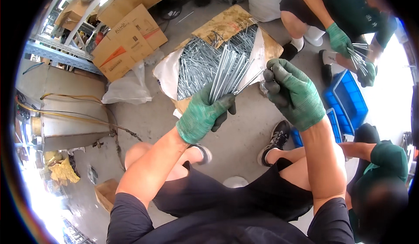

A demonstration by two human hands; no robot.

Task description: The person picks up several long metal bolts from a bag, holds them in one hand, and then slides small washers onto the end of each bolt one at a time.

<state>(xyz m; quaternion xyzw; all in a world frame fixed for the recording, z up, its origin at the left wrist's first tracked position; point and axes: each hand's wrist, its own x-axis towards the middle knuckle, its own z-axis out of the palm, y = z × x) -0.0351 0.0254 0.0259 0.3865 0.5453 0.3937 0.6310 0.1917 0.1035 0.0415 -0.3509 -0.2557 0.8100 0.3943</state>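
My left hand [201,115], in a green glove with dark fingers, is closed round a fanned bundle of long thin metal rods [228,73], which point up and away from me. To its right my right hand [296,96], gloved the same way, has its fingers curled together. A small shiny thing shows at its fingertips, too unclear to name. One rod leans out of the bundle toward those fingers; whether they touch it I cannot tell. Beyond both hands, a heap of similar loose rods [194,67] fills an opened cardboard box [227,22] with a white lining.
Cardboard cartons [126,43] stand at the far left beside a metal cabinet [76,108] with hoses. Blue plastic crates [349,97] sit at the right. A co-worker's gloved hand [339,41] holds rods at the far right; another person [384,174] is near right.
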